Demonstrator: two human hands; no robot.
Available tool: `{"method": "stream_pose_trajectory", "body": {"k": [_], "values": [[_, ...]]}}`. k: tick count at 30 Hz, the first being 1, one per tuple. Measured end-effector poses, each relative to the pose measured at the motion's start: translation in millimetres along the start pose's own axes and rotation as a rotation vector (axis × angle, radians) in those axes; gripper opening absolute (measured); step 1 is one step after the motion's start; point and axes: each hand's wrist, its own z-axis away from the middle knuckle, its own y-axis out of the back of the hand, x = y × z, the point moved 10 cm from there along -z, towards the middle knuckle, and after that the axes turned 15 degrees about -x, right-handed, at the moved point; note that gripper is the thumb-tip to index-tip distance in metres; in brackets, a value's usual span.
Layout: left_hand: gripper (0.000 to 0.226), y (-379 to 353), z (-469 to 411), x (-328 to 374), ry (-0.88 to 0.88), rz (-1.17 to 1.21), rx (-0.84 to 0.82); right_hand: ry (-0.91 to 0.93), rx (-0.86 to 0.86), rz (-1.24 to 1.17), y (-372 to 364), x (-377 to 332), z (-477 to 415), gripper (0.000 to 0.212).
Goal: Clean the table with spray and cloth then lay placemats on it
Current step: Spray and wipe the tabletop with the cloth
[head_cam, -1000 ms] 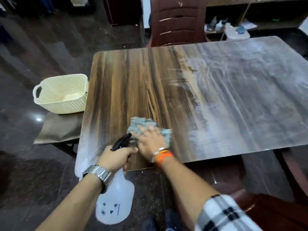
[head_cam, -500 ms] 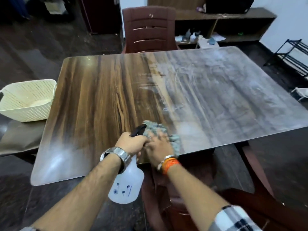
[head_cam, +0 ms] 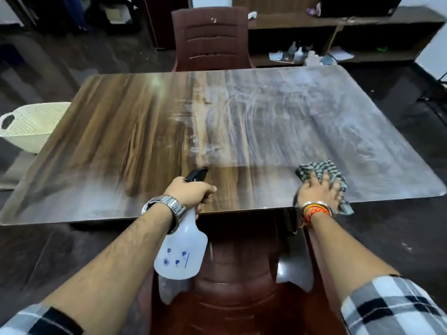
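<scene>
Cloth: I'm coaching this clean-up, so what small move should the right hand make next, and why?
Probably push the cloth away from the near edge, up through the whitish film. The right hand presses it flat at the near right corner of the table, and the streaky film covers that whole right half, while the left half shows clean grain.

I see the cloth [head_cam: 323, 171] on the tabletop's [head_cam: 121, 131] near right corner, under my right hand [head_cam: 316, 192]. My left hand [head_cam: 191, 192] holds the bottle [head_cam: 181, 250] at the near edge, middle. A basket [head_cam: 31, 126] sits left of the tabletop, a chair [head_cam: 210, 37] behind it.
</scene>
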Motion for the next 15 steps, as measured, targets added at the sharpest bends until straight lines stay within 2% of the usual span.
{"method": "stream_pose_trajectory", "body": {"k": [2, 4, 6, 9, 10, 13, 15], "values": [[0.029, -7, 3, 0, 0.006, -0.029, 0.041, -0.059, -0.018, -0.008, -6, -2, 5, 0.052], [0.030, -6, 9, 3, -0.001, -0.067, 0.104, 0.006, -0.029, 0.052, -22, -42, 23, 0.054], [0.027, -4, 14, 4, -0.014, -0.085, 0.133, 0.252, -0.064, 0.108, -50, -109, 55, 0.054], [0.024, -4, 15, 3, -0.023, -0.022, 0.148, 0.795, -0.267, 0.297, -115, -215, 136, 0.052], [0.021, -4, 15, 1, -0.020, 0.003, 0.157, 0.911, -0.322, 0.377, -131, -234, 158, 0.054], [0.017, -11, 9, 3, -0.043, 0.014, 0.173, 1.002, -0.388, 0.465, -139, -240, 161, 0.059], [0.022, -24, 4, 6, -0.056, -0.018, 0.140, 0.931, -0.330, 0.362, -116, -209, 124, 0.053]]}}
